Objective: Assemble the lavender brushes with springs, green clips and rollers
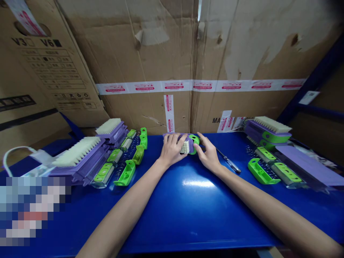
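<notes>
A purple brush with white bristles and a green end piece [188, 144] lies on the blue table [188, 200] near the back wall of cardboard. My left hand [172, 148] rests over its left part, fingers curled round the purple body. My right hand [207, 152] presses against the green end from the right, fingers closed on it. A screwdriver [228, 161] lies on the table just right of my right hand.
Purple brushes [80, 157], green clips [126, 172] and clear-and-green parts [104, 173] lie at the left. More purple brushes [264, 130], green pieces [262, 172] and a purple panel [309, 165] lie at the right. Cardboard boxes [172, 64] close off the back.
</notes>
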